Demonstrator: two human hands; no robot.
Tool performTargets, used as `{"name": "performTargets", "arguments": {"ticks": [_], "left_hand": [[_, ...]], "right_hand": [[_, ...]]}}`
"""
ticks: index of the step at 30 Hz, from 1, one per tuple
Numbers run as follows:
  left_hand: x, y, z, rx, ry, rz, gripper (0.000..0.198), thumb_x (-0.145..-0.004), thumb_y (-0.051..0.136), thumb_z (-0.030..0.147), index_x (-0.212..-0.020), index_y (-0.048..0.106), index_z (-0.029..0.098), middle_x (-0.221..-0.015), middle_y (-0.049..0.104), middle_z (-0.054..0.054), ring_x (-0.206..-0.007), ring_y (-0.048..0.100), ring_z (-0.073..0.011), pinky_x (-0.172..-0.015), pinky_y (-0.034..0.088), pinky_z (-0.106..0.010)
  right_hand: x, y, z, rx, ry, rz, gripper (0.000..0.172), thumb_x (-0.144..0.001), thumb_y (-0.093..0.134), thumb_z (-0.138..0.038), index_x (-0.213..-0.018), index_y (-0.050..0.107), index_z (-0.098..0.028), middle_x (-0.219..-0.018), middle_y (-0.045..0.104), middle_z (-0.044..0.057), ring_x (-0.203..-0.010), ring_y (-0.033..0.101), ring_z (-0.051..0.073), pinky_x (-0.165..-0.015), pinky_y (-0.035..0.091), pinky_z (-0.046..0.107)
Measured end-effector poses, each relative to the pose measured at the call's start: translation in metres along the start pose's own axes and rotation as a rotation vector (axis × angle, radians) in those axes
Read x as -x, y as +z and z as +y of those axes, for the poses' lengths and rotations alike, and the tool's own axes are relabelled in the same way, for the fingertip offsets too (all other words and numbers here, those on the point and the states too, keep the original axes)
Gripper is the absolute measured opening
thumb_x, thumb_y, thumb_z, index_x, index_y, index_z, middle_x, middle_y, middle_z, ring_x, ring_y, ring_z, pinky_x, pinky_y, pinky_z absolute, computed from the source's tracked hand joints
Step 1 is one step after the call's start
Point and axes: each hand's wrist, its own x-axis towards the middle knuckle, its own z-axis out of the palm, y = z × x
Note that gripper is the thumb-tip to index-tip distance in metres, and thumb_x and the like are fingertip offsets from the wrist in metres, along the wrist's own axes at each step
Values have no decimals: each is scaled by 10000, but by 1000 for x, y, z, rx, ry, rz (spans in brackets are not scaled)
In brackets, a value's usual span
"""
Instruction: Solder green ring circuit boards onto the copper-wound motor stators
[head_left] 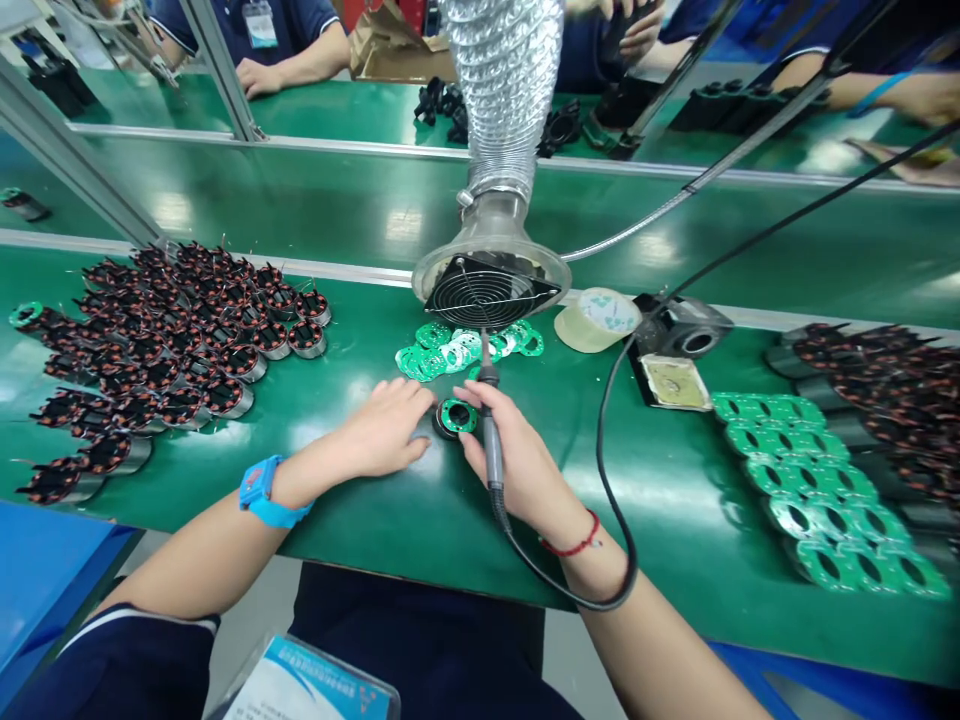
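Observation:
My right hand is closed round a soldering iron, its tip pointing away from me and its black cable looping off to the right. My left hand rests on the green mat with its fingers lying flat against a small round motor stator topped by a green circuit board. That part sits on the mat between both hands. Just beyond it lies a loose pile of green ring boards.
A fume extractor fan on a silver duct hangs behind the pile. Several wound stators cover the left. Finished green-topped parts and more stators lie right. An iron stand and tape roll sit nearby. Other people work across the belt.

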Motion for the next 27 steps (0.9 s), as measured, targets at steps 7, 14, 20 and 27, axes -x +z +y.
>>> {"name": "performTargets", "arguments": {"ticks": [7, 14, 20, 27], "left_hand": [[-4, 1, -4, -1, -51, 142, 165, -866, 417, 137, -865, 578, 169, -880, 644, -68, -850, 590, -210, -801, 468, -360], [-11, 16, 4, 364, -18, 338, 91, -889, 480, 148, -879, 568, 171, -894, 647, -48, -835, 593, -169, -781, 485, -312], [-18, 20, 0, 810, -173, 329, 23, -819, 599, 152, -834, 581, 151, -768, 629, 9, -698, 566, -110, -667, 453, -234], [-25, 26, -1, 934, -211, 245, 80, -791, 596, 142, -722, 555, 146, -675, 564, 44, -623, 491, -83, -609, 383, -210]], "right_hand": [[5, 15, 9, -15, 92, 159, 545, -865, 650, -406, -1326, 409, -244, -1176, 631, 117, -1079, 648, 263, -922, 556, 476], [8, 18, 7, 49, 63, 218, 483, -880, 643, -386, -1297, 437, -253, -1109, 658, 94, -1040, 668, 258, -885, 567, 447], [10, 16, 0, 112, -15, 256, 637, -872, 655, -323, -1413, 328, -247, -1231, 638, 128, -1127, 627, 281, -922, 533, 493], [4, 13, -15, 191, -266, 132, 599, -886, 548, -193, -1429, 329, -323, -1262, 640, 89, -1189, 578, 288, -931, 487, 528]]}}
